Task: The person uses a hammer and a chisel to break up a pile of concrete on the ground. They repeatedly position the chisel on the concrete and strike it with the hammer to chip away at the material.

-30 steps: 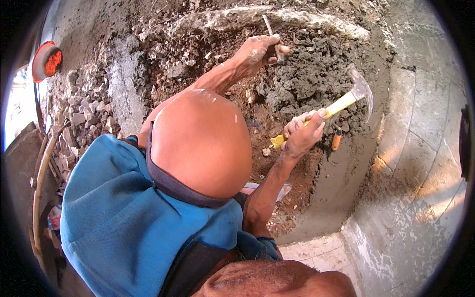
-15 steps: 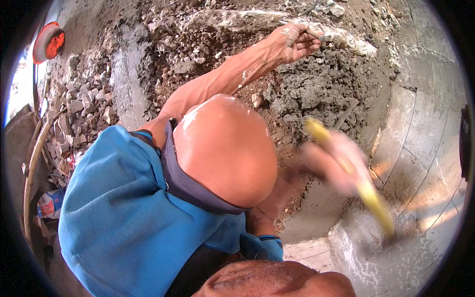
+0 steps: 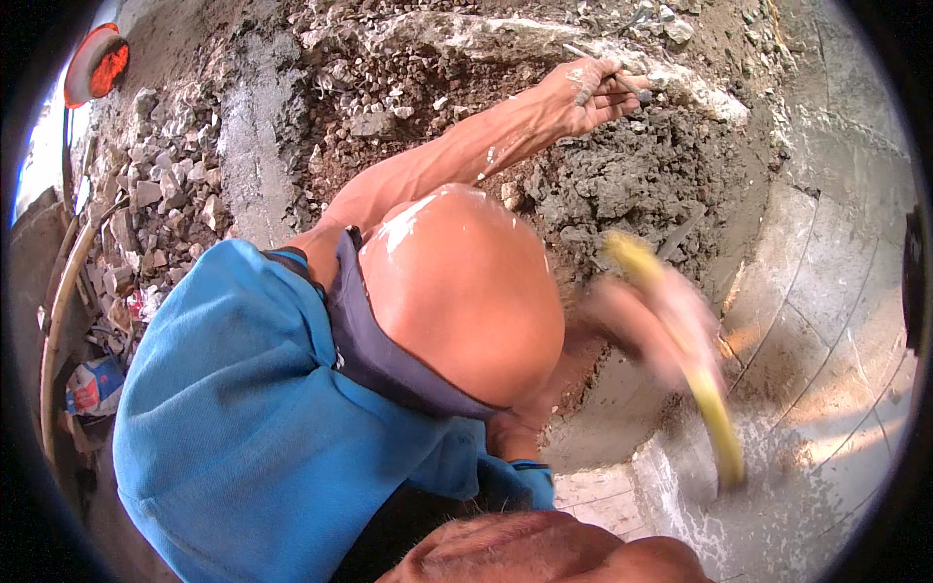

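Observation:
Fingers curled, my left hand (image 3: 604, 92) pinches a thin grey rod (image 3: 583, 51) that sticks out past the fingers, beside a pale broken edge (image 3: 714, 95) of the ground. A heap of wet grey mortar (image 3: 622, 180) lies just below it. My right hand (image 3: 671, 325), smeared by motion, grips a long yellow-handled tool (image 3: 717, 428). The tool slants down to the right, and its dark lower end is too blurred to make out. On the mortar, near the upper end of the handle, rests a flat grey strip (image 3: 682, 231).
My bent knee (image 3: 457, 291) and blue trouser leg (image 3: 243, 389) fill the middle and left. Broken stones (image 3: 155, 194) lie at far left beside a curved pole (image 3: 63, 330) and a crumpled bag (image 3: 95, 387). An orange-rimmed bowl (image 3: 94, 78) is at upper left. Grey tiles (image 3: 816, 282) spread right.
The lower end of the yellow-handled tool has swung left and slightly down. My left hand sits a little lower and farther right, still on the rod. My knee has shifted slightly right.

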Available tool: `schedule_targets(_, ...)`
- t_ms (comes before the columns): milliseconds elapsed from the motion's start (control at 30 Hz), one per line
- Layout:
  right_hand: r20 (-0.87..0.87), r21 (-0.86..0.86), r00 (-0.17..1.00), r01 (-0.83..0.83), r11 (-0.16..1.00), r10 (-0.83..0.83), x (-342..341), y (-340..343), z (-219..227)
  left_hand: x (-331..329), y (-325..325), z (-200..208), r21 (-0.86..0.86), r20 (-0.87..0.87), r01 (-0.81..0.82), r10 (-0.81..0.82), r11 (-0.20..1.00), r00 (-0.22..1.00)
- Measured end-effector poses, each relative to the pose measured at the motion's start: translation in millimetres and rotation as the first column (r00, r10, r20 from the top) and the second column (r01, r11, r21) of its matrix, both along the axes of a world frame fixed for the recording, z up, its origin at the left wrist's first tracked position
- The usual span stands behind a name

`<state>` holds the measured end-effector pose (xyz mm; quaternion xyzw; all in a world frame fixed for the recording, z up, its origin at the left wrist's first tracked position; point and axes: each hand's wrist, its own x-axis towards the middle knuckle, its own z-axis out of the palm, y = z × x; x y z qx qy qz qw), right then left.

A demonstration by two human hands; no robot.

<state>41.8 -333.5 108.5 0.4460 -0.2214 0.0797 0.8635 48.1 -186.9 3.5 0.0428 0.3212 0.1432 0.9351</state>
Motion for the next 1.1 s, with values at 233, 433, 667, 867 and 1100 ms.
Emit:
schedule_targets(233,0.334,0.1,0.881,0.32,-0.942,0.334,-47.3,-51.3,-41.1,-7.7,12.3,5.1,-0.08,-0.021,0.035,-0.037,0.996,0.999)
schedule_targets(433,0.692,-0.579,0.714,0.459,-0.673,-0.108,16.2,-116.3,98.6,-20.6,-17.8,-2.7,0.12,-0.054,0.084,-0.078,0.989,0.995)
schedule_targets(667,0.615,-0.657,0.633,0.082,-0.75,-0.47,-14.6,-111.1,97.2,-26.4,-17.5,-14.0,0.186,-0.071,0.092,-0.08,0.978,0.994)
schedule_targets(867,0.533,-0.609,0.761,0.041,-0.792,-0.37,-21.3,-107.1,72.6,-36.2,-14.3,-18.0,0.192,-0.12,0.047,-0.024,0.98,0.992)
schedule_targets(1100,0.794,-0.519,0.442,0.139,-0.843,-0.416,-14.3,-93.1,95.0,-23.5,-5.7,-14.2,0.082,-0.044,0.02,-0.017,0.996,0.999)
